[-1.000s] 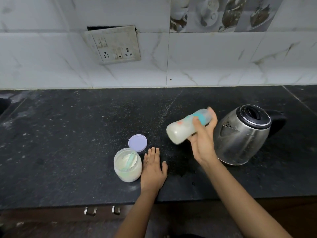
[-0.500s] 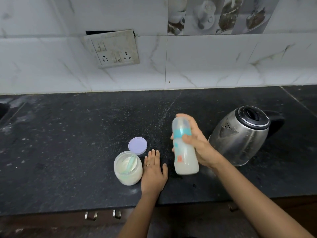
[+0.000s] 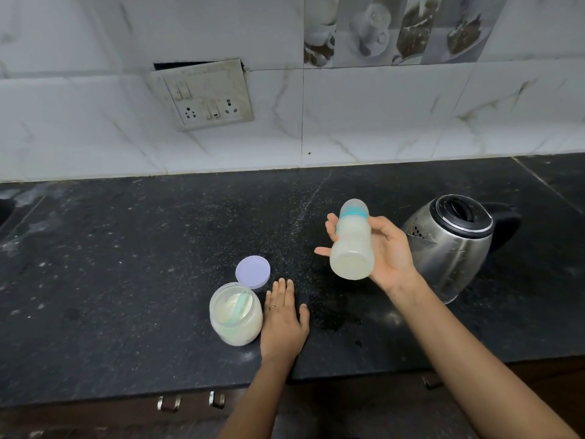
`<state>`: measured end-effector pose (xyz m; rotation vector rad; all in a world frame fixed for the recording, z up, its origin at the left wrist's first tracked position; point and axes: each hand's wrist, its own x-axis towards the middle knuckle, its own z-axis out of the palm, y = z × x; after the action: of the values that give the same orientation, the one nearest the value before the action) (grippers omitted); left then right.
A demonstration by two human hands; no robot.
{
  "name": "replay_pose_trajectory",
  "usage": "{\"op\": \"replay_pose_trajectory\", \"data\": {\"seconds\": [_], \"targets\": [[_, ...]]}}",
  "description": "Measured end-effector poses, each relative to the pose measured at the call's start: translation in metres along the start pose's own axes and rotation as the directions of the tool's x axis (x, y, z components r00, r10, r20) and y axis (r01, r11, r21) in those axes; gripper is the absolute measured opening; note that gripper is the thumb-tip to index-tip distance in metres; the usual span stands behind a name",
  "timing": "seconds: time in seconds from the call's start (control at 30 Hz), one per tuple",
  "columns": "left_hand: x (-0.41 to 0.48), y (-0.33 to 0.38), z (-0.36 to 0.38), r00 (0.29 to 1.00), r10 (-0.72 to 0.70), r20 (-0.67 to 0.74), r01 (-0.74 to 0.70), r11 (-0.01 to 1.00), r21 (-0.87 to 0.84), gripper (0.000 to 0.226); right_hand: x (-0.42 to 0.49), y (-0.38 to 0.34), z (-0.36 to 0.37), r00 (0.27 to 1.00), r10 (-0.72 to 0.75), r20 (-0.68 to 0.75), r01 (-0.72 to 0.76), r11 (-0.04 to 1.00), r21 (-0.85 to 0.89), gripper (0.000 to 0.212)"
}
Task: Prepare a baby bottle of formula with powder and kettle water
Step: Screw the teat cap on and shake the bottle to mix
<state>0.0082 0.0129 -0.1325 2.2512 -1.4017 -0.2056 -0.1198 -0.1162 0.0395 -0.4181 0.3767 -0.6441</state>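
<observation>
On the black table (image 3: 126, 280), running beneath a tiled wall, the following are recorded, largest first.

Kettle (image 3: 452, 245): steel, lid closed, stood at the right, spout turned toward the centre.

Right hand (image 3: 391, 251): raised above the table just left of the kettle, palm up, fingers and thumb wrapped round the bottle.

Bottle (image 3: 352, 245): capped, filled with milky liquid, held clear of the table. Its long axis is tilted, base toward the viewer and downward, teat end pointed away toward the wall. It lies up and to the right of the left hand, well apart from it, so the right hand alone governs it.

Left hand (image 3: 283, 321): laid flat on the table, fingers straight and together, nothing held, touching or just beside the jar.

Jar (image 3: 235, 316): open, powder inside, near the front edge.

Lid (image 3: 252, 271): lilac, set just behind the jar.

Scoop (image 3: 239, 304): pale green, left inside the jar.

Judgement: mixing appears under way. For setting down, the base would need to be swung under the teat before the table is met.
</observation>
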Motion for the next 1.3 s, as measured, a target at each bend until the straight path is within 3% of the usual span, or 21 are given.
{"op": "replay_pose_trajectory", "data": {"seconds": [0.1,0.2,0.27,0.37,0.43,0.53,0.63,0.67,0.73,0.8,0.9,0.93,1.0,1.03,1.1,1.17,1.23,1.3], "targets": [[0.0,0.0,0.0,1.0,-0.002,-0.001,0.002,1.0,0.004,0.059,0.002,0.008,0.007,0.99,-0.132,-0.059,0.134,0.991,0.027,0.06],[0.0,0.0,0.0,1.0,0.004,0.003,-0.004,1.0,0.005,0.06,-0.008,0.027,0.0,0.99,-0.036,0.139,0.048,0.995,-0.085,0.083],[0.0,0.0,0.0,1.0,0.0,-0.005,0.0,1.0,0.002,0.06,-0.011,0.031,0.002,0.97,-0.048,0.238,0.089,0.982,-0.166,0.077],[0.0,0.0,0.001,1.0,-0.003,-0.002,0.003,1.0,0.017,0.059,0.001,0.027,0.008,0.978,-0.199,0.061,0.203,0.978,-0.052,0.075],[0.0,0.0,0.001,1.0,-0.003,0.0,0.003,1.0,0.012,0.059,0.005,0.023,0.003,0.984,-0.115,0.133,0.118,0.993,-0.009,0.091],[0.001,-0.001,0.002,1.0,-0.005,0.0,0.005,1.0,0.008,0.06,0.0,0.016,-0.001,0.964,-0.101,0.246,0.159,0.961,-0.226,0.079],[0.001,-0.001,0.003,1.0,-0.014,0.0,0.014,1.0,0.016,0.059,0.012,0.009,-0.01,0.975,-0.224,-0.006,0.219,0.958,-0.182,0.075],[0.0,0.0,0.003,1.0,-0.015,0.002,0.015,1.0,0.018,0.06,0.014,0.009,-0.015,0.982,-0.186,-0.017,0.181,0.97,-0.16,0.079],[0.0,0.0,0.003,1.0,-0.009,-0.003,0.009,1.0,0.016,0.06,0.009,0.01,-0.022,0.988,-0.033,0.152,0.074,0.959,-0.275,0.079],[0.0,0.0,0.003,1.0,-0.007,-0.004,0.007,1.0,0.015,0.06,0.007,0.014,-0.026,0.981,-0.054,0.184,0.118,0.928,-0.354,0.073],[0.001,0.0,0.002,1.0,-0.014,-0.001,0.014,1.0,0.021,0.059,0.012,0.021,-0.03,0.988,-0.154,-0.01,0.149,0.968,-0.201,0.075],[0.0,0.0,0.002,1.0,-0.013,0.002,0.013,1.0,0.02,0.059,0.012,0.024,-0.031,0.993,-0.105,0.048,0.113,0.974,-0.195,0.075],[0.0,0.0,0.001,1.0,-0.009,0.0,0.009,1.0,0.022,0.06,0.005,0.025,-0.031,0.969,0.026,0.245,0.071,0.923,-0.378,0.073],[0.0,0.0,0.001,1.0,-0.007,-0.001,0.007,1.0,0.022,0.06,0.004,0.026,-0.031,0.964,0.022,0.266,0.093,0.906,-0.413,0.071],[0.0,0.001,0.001,1.0,-0.01,-0.004,0.01,1.0,0.012,0.06,0.01,0.025,-0.029,0.994,-0.059,0.095,0.086,0.945,-0.315,0.065],[0.0,0.001,0.001,1.0,-0.012,-0.005,0.012,1.0,0.012,0.059,0.013,0.027,-0.031,0.998,-0.027,-0.051,0.017,0.983,-0.181,0.073],[0.0,0.001,0.001,1.0,-0.013,-0.005,0.013,1.0,0.007,0.06,0.012,0.028,-0.031,0.996,0.076,-0.053,-0.085,0.978,-0.19,0.083],[0.0,0.001,0.001,1.0,-0.016,-0.005,0.016,1.0,0.012,0.06,0.012,0.029,-0.033,0.994,0.077,-0.083,-0.087,0.989,-0.122,0.079]]}}
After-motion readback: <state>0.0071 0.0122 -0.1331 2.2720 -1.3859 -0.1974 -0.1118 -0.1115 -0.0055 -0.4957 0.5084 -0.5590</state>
